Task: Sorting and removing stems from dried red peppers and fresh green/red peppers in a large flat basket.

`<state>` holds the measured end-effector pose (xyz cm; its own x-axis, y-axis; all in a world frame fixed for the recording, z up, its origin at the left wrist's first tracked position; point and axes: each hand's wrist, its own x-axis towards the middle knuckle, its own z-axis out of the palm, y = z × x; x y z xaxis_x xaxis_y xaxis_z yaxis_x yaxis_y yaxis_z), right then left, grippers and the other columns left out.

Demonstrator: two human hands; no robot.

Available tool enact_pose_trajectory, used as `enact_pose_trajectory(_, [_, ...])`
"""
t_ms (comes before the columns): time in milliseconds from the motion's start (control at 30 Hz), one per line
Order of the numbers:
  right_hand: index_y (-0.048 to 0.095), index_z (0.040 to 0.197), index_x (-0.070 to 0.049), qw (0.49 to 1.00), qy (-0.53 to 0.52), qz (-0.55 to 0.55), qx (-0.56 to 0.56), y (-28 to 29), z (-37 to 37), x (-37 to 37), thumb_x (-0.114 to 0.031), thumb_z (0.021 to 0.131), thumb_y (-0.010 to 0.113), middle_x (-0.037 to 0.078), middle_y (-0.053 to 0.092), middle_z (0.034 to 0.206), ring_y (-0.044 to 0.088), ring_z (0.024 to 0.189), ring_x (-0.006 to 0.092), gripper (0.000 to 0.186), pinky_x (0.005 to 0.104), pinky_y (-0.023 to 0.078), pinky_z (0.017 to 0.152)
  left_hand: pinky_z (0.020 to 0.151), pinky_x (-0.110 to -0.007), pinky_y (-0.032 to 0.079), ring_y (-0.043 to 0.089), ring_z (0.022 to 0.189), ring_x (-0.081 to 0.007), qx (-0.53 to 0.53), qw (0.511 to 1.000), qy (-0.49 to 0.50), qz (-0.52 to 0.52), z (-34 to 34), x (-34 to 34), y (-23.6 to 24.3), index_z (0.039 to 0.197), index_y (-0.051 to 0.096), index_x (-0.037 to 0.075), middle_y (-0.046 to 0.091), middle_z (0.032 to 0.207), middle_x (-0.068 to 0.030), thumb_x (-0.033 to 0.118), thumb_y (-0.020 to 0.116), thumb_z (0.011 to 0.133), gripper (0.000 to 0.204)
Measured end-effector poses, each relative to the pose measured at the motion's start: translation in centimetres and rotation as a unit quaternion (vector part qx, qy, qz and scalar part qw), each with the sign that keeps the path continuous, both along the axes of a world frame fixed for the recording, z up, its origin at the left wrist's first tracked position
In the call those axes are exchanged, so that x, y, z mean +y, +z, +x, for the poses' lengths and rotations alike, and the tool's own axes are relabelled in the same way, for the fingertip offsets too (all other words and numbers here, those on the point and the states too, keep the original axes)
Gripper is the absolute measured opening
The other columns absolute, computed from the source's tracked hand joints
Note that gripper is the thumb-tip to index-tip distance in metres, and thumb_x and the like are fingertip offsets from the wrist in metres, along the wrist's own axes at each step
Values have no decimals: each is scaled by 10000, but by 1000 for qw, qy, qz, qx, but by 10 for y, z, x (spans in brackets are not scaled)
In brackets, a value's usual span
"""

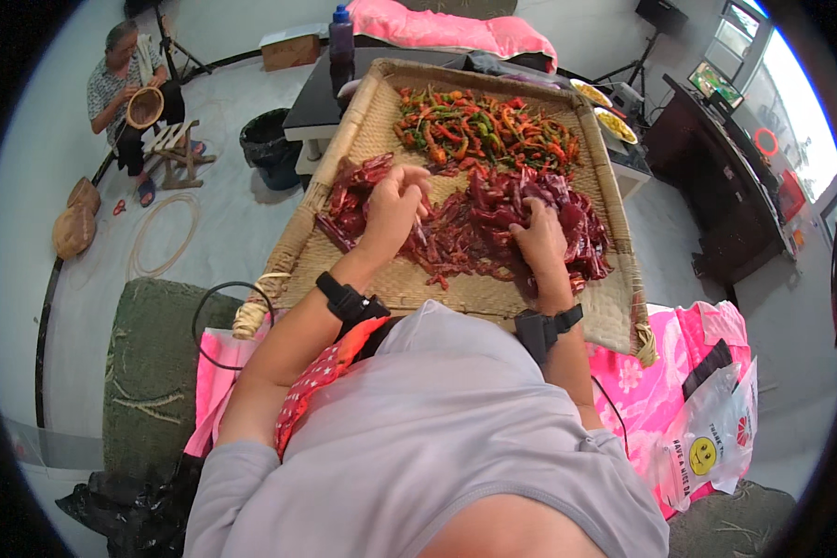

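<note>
A large woven bamboo tray [293, 246] lies before me, holding dark red dried chili peppers [456, 219] across its middle. My left hand [395, 209] is over the left part of these peppers, its fingers curled together. What those fingers hold, if anything, is hidden. On the right, my right hand [540, 237] rests in a thicker heap of the dark peppers, with fingers and thumb bent around some of them. Farther back on the tray sits a pile of smaller red, orange and green chilies [484, 126], apart from both hands.
Behind the tray stands a dark table [314, 98] with a blue-capped bottle [341, 46] and plates of yellow food [616, 126]. A black bin [272, 153] is left of it. At the far left, a seated person [126, 84] holds a round woven piece. A plastic bag [707, 437] lies right.
</note>
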<state>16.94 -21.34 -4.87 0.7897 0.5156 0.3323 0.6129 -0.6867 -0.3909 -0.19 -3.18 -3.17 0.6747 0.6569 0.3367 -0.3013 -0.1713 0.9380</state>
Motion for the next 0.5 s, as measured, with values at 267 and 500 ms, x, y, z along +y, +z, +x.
enact_pose_trajectory(267, [624,993,-106,999,38,12,26,5,-2,-5,-207,776,702,127,614,1015,587,983,340,252,444,478,776,582,-231,485,552,635,-91,97,980,-158,79,-2,-14,-4,1029,572,14,598,910,-59,-6,453,872,198])
enact_pose_trajectory(500, [587,973,-76,978,79,172,85,6,1,-5,-195,833,634,121,648,856,619,801,305,189,391,472,680,590,-234,481,559,666,-88,133,970,-185,90,1,-15,-8,1094,559,35,584,953,-53,44,511,894,205])
